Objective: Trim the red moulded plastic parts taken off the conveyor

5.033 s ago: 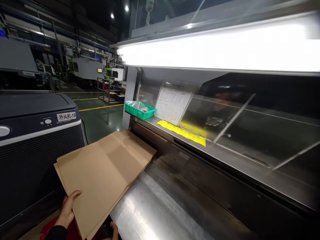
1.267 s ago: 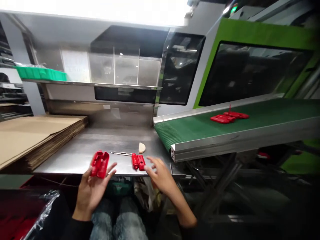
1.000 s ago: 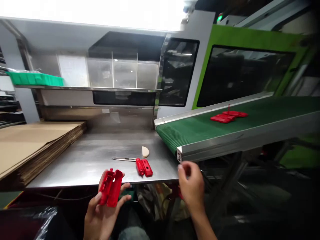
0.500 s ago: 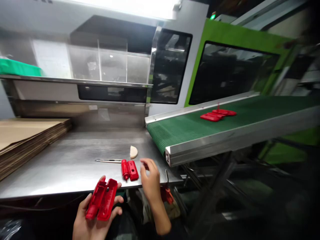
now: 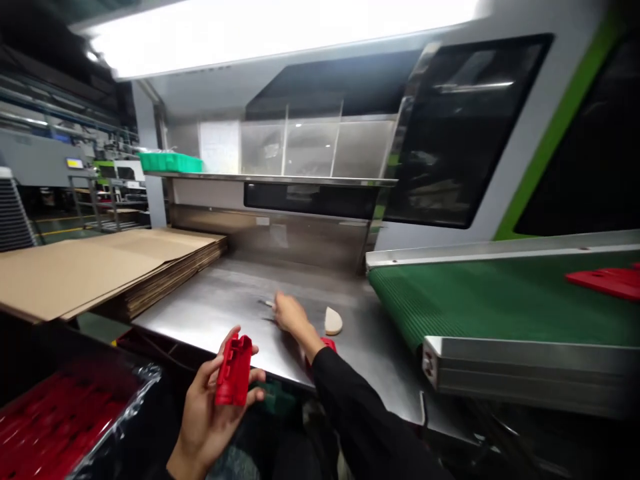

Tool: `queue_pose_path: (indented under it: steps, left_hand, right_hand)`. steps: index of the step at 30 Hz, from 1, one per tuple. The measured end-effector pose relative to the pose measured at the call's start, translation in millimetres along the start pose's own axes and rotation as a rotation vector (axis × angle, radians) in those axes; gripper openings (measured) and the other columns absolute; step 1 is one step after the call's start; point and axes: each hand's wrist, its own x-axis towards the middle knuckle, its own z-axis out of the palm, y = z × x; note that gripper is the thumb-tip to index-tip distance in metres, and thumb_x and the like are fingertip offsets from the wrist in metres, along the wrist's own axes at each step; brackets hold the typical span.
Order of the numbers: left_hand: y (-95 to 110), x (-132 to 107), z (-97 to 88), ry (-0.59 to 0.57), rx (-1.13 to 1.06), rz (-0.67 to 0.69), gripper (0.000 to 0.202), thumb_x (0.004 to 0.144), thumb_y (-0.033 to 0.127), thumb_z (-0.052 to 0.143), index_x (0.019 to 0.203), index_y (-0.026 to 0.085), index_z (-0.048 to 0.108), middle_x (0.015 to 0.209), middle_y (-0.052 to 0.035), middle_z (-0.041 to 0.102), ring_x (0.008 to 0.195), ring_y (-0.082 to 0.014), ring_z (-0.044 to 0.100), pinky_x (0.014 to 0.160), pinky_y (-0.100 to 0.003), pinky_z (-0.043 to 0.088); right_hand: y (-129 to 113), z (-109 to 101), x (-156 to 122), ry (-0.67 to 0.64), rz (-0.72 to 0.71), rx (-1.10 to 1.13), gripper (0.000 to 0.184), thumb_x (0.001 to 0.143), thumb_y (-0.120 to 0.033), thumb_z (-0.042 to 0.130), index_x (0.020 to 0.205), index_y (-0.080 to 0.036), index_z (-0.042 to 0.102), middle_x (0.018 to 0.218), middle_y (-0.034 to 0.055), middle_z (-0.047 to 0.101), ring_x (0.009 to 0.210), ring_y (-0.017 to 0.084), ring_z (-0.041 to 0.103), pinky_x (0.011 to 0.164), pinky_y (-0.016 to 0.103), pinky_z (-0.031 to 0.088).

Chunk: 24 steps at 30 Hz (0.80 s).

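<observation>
Two hands (image 5: 213, 410), one held red case (image 5: 235, 370), one pale half-disc (image 5: 333, 322), one tray (image 5: 173, 162), one conveyor (image 5: 470, 307) bearing perhaps two red pieces (image 5: 605, 281).

A brushed stainless-steel counter (image 5: 295, 279) carries the things. From its middle, a stack of flat brown cardboard sheets (image 5: 107, 267) lies at nine to ten o'clock, overhanging the counter's nine o'clock edge. An off-white half-disc (image 5: 333, 322) rests at three o'clock, its straight side facing nine. Just beside it, towards six, lies a red plastic part (image 5: 328, 343), only partly in view. At twelve o'clock runs a narrow metal shelf (image 5: 300, 178), bearing a green plastic tray (image 5: 171, 163) at its nine o'clock end.
</observation>
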Motion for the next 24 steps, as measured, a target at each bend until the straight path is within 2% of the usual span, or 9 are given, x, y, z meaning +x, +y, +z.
queue_pose_path:
  steps: [3,5,6,8,10,13,16,20,24]
  left_hand:
    - [5,0,-11.0,-0.029,0.015,-0.044,0.036,0.094,0.040,0.044,0.120,0.019,0.056,0.100,-0.0112,0.065,0.073,-0.0262,0.066,0.055,-0.035,0.050]
    - [9,1,-16.0,-0.028,0.028,-0.064,0.036,0.094,0.044,0.042,0.111,0.018,0.058,0.092,-0.0074,0.062,0.062,-0.0215,0.062,0.044,-0.029,0.044]
    - [11,1,-17.2,-0.021,0.024,-0.068,0.036,0.094,0.046,0.042,0.111,0.019,0.058,0.088,-0.0050,0.060,0.058,-0.0196,0.060,0.041,-0.028,0.043]
    - [16,0,-16.9,-0.012,0.004,-0.059,0.035,0.094,0.046,0.042,0.115,0.022,0.056,0.081,-0.0006,0.054,0.055,-0.0164,0.056,0.038,-0.025,0.042]
    - [22,-4,-13.7,-0.019,-0.009,-0.058,0.033,0.094,0.045,0.041,0.115,0.024,0.056,0.076,0.0024,0.047,0.052,-0.0126,0.051,0.034,-0.021,0.039]
    - [28,-11,-6.8,-0.029,-0.023,-0.101,0.032,0.094,0.044,0.041,0.105,0.020,0.059,0.078,0.0025,0.046,0.047,-0.0077,0.044,0.029,-0.015,0.031]
    - [28,-18,-0.1,-0.002,-0.013,-0.173,0.031,0.093,0.046,0.042,0.097,0.019,0.058,0.081,0.0008,0.050,0.049,-0.0075,0.046,0.029,-0.013,0.030]
    - [22,-25,7.4,0.072,0.077,-0.247,0.034,0.092,0.049,0.041,0.094,0.019,0.057,0.069,-0.0010,0.053,0.048,-0.0089,0.046,0.035,-0.016,0.038]
    - [16,-31,14.4,0.067,0.077,-0.208,0.032,0.092,0.043,0.044,0.089,0.015,0.059,0.079,-0.0054,0.059,0.062,-0.0135,0.057,0.045,-0.019,0.044]
  right_hand:
    - [-11,-22,-17,0.158,-0.115,0.125,0.036,0.096,-0.034,0.049,0.128,-0.017,0.049,0.105,0.0054,0.065,0.095,0.019,0.063,0.088,0.044,0.052]
    - [-22,-37,-49,0.242,-0.198,0.222,0.040,0.100,-0.030,0.038,0.139,-0.020,0.038,0.114,0.0065,0.064,0.104,0.019,0.062,0.094,0.043,0.050]
    - [-28,-41,-70,0.254,-0.242,0.262,0.039,0.101,-0.031,0.035,0.140,-0.024,0.038,0.122,0.0057,0.062,0.112,0.018,0.059,0.098,0.039,0.048]
    - [-38,-44,-117,0.228,-0.314,0.320,0.034,0.099,-0.038,0.042,0.133,-0.034,0.047,0.131,-0.0012,0.060,0.120,0.015,0.055,0.102,0.031,0.045]
    - [-45,-38,-160,0.153,-0.389,0.350,0.027,0.097,-0.035,0.048,0.123,-0.037,0.055,0.119,-0.0054,0.066,0.109,0.011,0.061,0.093,0.022,0.049]
    - [-52,-23,-201,0.072,-0.478,0.378,0.023,0.095,-0.025,0.050,0.117,-0.032,0.055,0.098,-0.0030,0.067,0.087,0.010,0.064,0.074,0.019,0.051]
    - [-60,-16,-217,0.074,-0.535,0.309,0.032,0.095,-0.017,0.044,0.126,-0.026,0.049,0.089,0.0015,0.061,0.074,0.012,0.060,0.061,0.023,0.048]
    - [-72,-23,-226,0.045,-0.547,0.170,0.046,0.096,-0.018,0.039,0.142,-0.019,0.038,0.091,0.0072,0.058,0.068,0.014,0.057,0.050,0.025,0.044]
    - [-73,-26,-232,0.033,-0.473,0.200,0.033,0.096,-0.033,0.049,0.128,-0.027,0.053,0.086,0.0023,0.058,0.067,0.012,0.056,0.049,0.023,0.040]
